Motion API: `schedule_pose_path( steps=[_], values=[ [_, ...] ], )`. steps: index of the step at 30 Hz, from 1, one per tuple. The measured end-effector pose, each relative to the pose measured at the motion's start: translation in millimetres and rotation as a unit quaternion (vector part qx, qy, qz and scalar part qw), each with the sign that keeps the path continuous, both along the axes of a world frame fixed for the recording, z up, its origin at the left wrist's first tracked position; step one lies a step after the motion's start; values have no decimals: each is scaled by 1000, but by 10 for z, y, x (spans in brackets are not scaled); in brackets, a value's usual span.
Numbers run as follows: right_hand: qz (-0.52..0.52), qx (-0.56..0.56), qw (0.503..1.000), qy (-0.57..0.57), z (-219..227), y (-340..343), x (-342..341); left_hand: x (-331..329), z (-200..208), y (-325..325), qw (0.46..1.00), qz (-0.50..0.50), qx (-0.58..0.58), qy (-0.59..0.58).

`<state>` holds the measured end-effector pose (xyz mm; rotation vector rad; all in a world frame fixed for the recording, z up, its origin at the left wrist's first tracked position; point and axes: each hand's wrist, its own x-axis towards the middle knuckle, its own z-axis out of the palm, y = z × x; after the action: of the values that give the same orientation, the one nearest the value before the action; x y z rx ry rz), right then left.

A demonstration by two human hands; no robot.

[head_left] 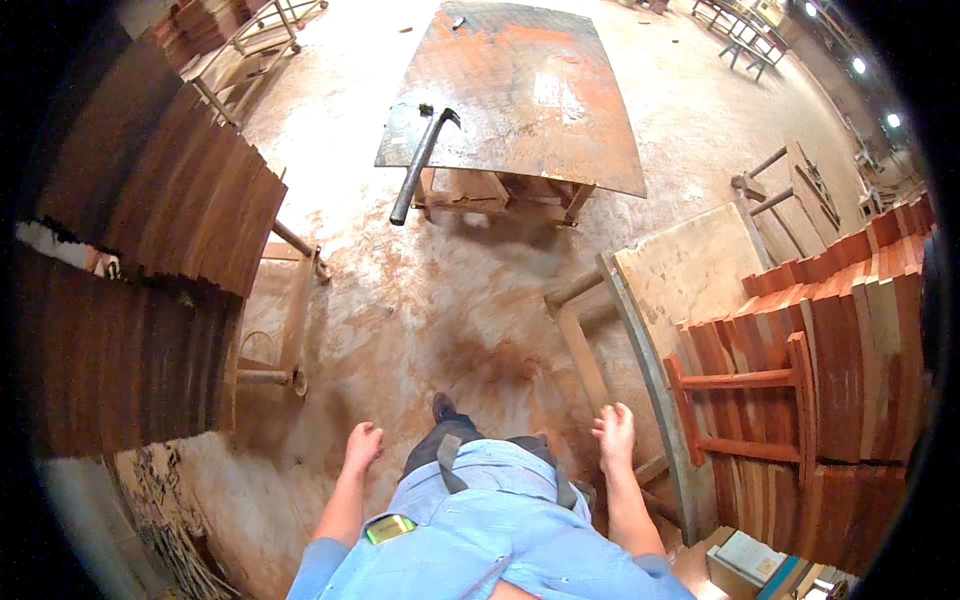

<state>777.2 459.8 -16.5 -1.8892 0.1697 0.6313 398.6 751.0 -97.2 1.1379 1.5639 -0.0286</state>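
My left hand (365,444) hangs beside my hip over the floor, its fingers curled in and nothing visible in them. On the other side my right hand (616,436) is held near the edge of a pale board (690,250), fingers loosely bent and slightly apart, with nothing in it. Ahead, a claw hammer (425,165) lies on a worn metal-topped table (540,90), its dark handle sticking out past the near edge. Neither hand touches the table or hammer. A small dark object (458,22) lies at the table's far left corner.
Stacks of dark wooden slats (150,200) rise on my left. On my right, reddish wooden pieces (860,380) are stacked with a small red wooden frame (745,380) on them. A wooden stand (290,330) stands at left. A cardboard box (740,565) sits at lower right.
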Motion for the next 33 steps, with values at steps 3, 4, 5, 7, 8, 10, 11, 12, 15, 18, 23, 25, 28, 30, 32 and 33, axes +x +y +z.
schedule_pose_path(
  steps=[3,4,5,7,8,10,11,12,15,18,23,25,28,30,32,33],
  values=[
    [66,7,997,50,5,877,-148,-341,-40,464,999,-8,24,45],
    [100,11,994,43,-106,1104,-167,-530,-155,596,999,1,30,41],
    [135,15,990,37,-247,1326,-182,-764,-331,699,999,10,36,39],
    [233,-2,972,-25,-371,1813,-199,-852,-421,894,998,22,39,44],
    [256,2,966,-21,-413,2071,-198,-779,-287,946,998,22,36,52],
    [311,-9,950,-29,-379,2628,-259,-782,-238,1013,997,44,21,56],
    [338,-26,940,-46,-327,2914,-272,-803,-296,1026,997,59,8,47],
    [370,-22,929,-17,-370,3191,-242,-759,-339,1096,997,70,-6,38],
    [420,-24,906,36,-376,4001,-187,-584,-247,1128,995,76,-56,20],
    [420,-14,906,47,-808,4718,-148,-402,-165,1096,997,77,30,15],
    [367,92,876,298,-1178,5703,-128,-1441,-679,1130,995,3,46,89],
    [308,197,819,442,-1020,5886,37,-1289,-576,1232,991,18,73,115],
    [243,190,840,446,-953,5911,242,195,427,1863,984,164,23,69],
    [199,181,861,432,-769,5929,301,702,804,2168,980,184,31,67],
    [194,169,883,393,-649,5944,543,966,814,2410,981,175,52,67],
    [190,163,894,371,-630,5932,705,1083,786,2547,986,149,45,65]
  ],
)
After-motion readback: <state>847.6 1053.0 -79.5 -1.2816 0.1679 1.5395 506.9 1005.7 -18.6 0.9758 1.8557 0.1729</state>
